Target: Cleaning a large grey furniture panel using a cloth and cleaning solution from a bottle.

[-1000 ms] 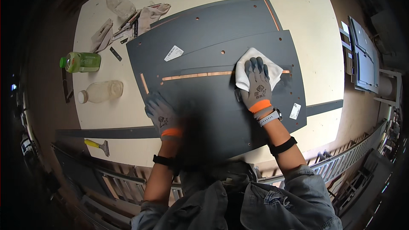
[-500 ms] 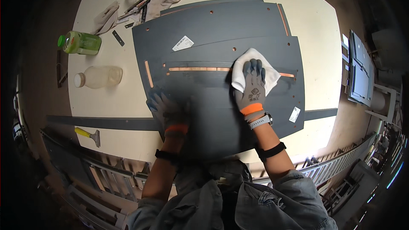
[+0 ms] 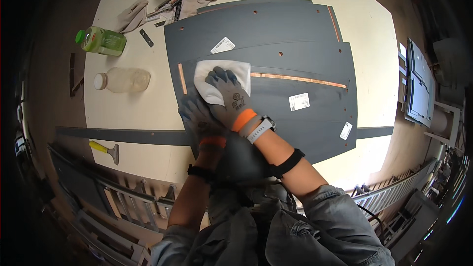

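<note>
My right hand (image 3: 230,96), in a grey glove with dark fingertips and an orange cuff, presses a folded white cloth (image 3: 240,70) onto a dark grey panel (image 3: 276,133). The cloth covers the left end of a long copper-coloured strip (image 3: 300,80) in the panel. A short copper-coloured strip (image 3: 182,79) runs along the panel's left side. Close beside the right hand, my gloved left hand (image 3: 198,116) lies on the panel near its left edge, fingers extended, holding nothing. White labels, one at the middle (image 3: 298,102) and one at the lower right (image 3: 346,130), stick to the panel.
Other grey panels (image 3: 276,12) lie beneath. On the pale table (image 3: 374,64) at left are a green-capped bottle (image 3: 103,42), a cloudy bottle (image 3: 127,80) and a yellow-handled scraper (image 3: 104,150). Gloves (image 3: 133,16) and tools (image 3: 170,5) lie at the far left. A long grey strip (image 3: 123,136) crosses the table.
My right hand has slid the cloth leftward along the copper-coloured strip, close to my left hand. The middle label has come into sight. The view has shifted slightly.
</note>
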`<state>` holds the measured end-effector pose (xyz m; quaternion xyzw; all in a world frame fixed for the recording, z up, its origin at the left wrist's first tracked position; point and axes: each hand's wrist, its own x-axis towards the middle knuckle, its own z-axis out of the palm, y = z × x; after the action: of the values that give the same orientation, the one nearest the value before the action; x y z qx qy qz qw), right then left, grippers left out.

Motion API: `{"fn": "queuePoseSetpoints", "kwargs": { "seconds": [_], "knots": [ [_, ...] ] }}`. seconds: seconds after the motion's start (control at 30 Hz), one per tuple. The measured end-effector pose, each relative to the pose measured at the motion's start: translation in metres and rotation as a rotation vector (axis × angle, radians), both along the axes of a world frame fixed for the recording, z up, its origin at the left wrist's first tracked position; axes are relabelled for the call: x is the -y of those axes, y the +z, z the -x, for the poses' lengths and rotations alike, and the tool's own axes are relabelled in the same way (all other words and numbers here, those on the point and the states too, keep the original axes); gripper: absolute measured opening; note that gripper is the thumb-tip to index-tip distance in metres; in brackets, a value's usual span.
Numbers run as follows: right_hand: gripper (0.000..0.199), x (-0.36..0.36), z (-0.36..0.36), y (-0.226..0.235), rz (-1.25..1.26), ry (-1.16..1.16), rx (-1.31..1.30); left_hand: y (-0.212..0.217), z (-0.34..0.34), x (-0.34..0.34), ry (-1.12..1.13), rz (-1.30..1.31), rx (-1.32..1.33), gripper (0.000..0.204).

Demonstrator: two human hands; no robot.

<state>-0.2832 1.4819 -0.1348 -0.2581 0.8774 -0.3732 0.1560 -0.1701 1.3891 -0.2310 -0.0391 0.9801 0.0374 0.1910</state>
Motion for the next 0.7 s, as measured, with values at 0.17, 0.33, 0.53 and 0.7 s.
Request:
{"fn": "queuePoseSetpoints", "kwargs": {
  "seconds": [0.17, 0.33, 0.53, 0.7],
  "knots": [
    [0.071, -0.087, -0.025, 0.01, -0.557, 0.068, -0.245, 0.072, 0.035, -0.013, 0.363, 0.169, -0.061, 0.07],
    [0.073, 0.009, -0.002, -0.006, -0.256, 0.143, -0.339, 0.047, 0.02, -0.006, 0.371, -0.037, -0.273, 0.069],
    [0.072, -0.061, -0.017, 0.009, -0.45, 0.095, -0.3, 0.067, 0.029, -0.014, 0.341, 0.048, -0.193, 0.061],
    [0.074, -0.111, -0.015, -0.016, -0.8, -0.487, -0.372, 0.063, 0.025, -0.003, 0.312, -0.033, -0.201, 0.062]
  ]
}}
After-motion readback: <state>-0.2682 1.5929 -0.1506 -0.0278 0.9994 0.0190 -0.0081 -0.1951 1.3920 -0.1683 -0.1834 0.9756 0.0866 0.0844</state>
